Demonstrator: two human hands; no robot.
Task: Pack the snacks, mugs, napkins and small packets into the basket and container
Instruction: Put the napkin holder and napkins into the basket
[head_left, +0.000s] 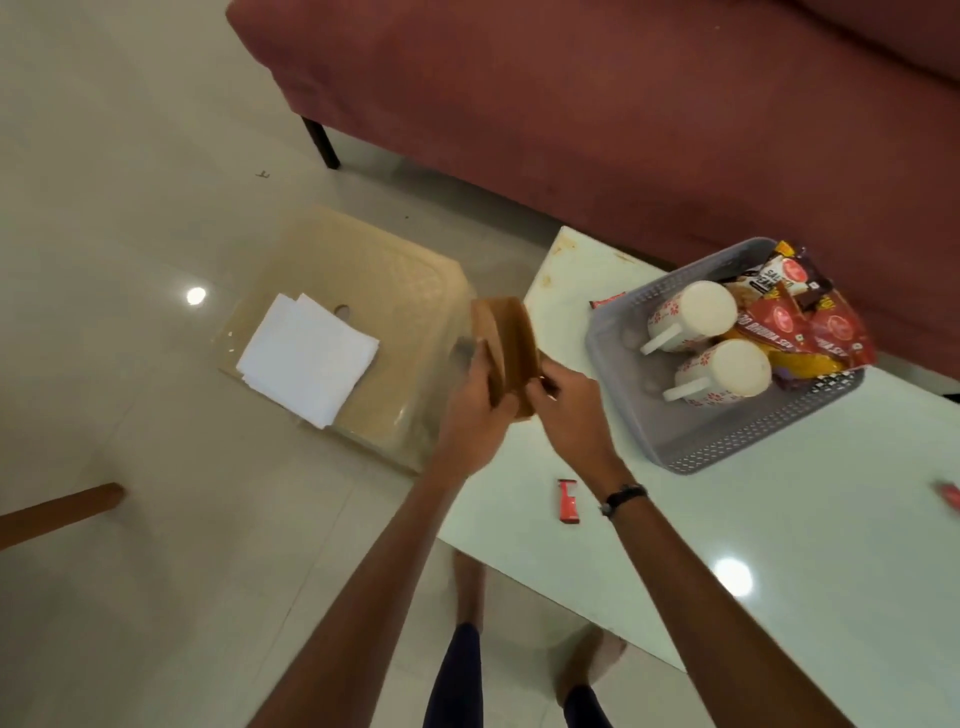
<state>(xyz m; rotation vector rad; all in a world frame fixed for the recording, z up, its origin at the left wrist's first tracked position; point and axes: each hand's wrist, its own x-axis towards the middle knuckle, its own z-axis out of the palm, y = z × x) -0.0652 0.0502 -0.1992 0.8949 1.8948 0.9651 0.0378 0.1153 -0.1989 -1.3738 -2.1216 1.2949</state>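
Here the brown lid (506, 358) sits between both hands above the near right rim of the clear container (431, 291), which stands on the floor left of the counter (779, 545). The left hand (475, 410) curls its grip round the lid's near edge, and the right hand (563, 410) pinches the other side, likely to turn it flat for closing. White napkins (309, 358) lie inside the container already. On the counter, the grey basket (727, 441) holds two mugs (691, 317) on their sides and snack packets (810, 322) stacked at its far end. A red packet (568, 501) lies loose nearer, another peeks from behind the basket's left wall, and a third at the right edge is cut off. Motion blur hides the fingertips.
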